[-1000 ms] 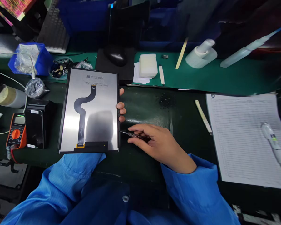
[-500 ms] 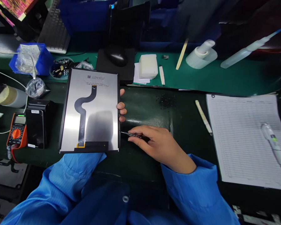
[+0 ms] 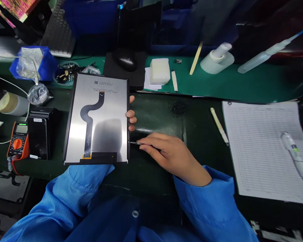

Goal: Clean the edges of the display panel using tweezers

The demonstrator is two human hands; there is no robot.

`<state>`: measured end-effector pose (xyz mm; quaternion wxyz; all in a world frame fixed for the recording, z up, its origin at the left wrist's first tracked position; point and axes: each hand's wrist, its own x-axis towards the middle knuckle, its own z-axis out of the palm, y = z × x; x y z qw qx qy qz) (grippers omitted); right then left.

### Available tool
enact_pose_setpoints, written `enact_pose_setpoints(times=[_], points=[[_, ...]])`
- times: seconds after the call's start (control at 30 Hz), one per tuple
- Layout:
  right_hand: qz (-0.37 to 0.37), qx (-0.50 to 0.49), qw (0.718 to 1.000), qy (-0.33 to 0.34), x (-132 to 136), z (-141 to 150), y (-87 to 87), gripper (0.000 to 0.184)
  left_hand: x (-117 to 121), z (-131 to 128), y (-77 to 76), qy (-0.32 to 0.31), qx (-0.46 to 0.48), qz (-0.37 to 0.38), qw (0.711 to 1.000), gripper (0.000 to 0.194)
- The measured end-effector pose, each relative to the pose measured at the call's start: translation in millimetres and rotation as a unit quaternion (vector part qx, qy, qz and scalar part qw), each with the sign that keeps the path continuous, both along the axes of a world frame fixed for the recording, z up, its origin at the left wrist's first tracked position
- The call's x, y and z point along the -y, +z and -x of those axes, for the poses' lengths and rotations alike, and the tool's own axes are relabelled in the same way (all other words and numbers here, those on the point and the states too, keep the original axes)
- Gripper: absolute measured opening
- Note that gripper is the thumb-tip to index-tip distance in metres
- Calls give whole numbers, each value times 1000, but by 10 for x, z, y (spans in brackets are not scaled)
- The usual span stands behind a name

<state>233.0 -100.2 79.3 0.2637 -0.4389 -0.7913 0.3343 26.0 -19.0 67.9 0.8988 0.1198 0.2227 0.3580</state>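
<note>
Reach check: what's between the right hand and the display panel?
In the head view, only the metal tweezers pinched in the right hand, their tip at the right edge of the display panel, above the dark green mat.

The workbench's dark green anti-static mat (image 3: 156,114) carries a display panel (image 3: 75,134), lying face down; a white plastic spudger (image 3: 219,126) lies to its right, just beside a printed log sheet (image 3: 265,148); along the far side runs a brighter green mat (image 3: 252,85), bearing a wooden stick (image 3: 196,57), a dispenser bottle (image 3: 217,62) and loose white papers (image 3: 151,82).
</note>
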Motion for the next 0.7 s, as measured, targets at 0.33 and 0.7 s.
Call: enact_pose_setpoints(times=[0.33, 0.7], points=[[14, -1, 1000, -9, 2, 2, 18, 13, -35, 18, 73, -13, -23, 9, 1000, 65], [25, -4, 1000, -17, 11, 2, 3, 14, -59, 61, 6, -28, 2, 11, 1000, 64]])
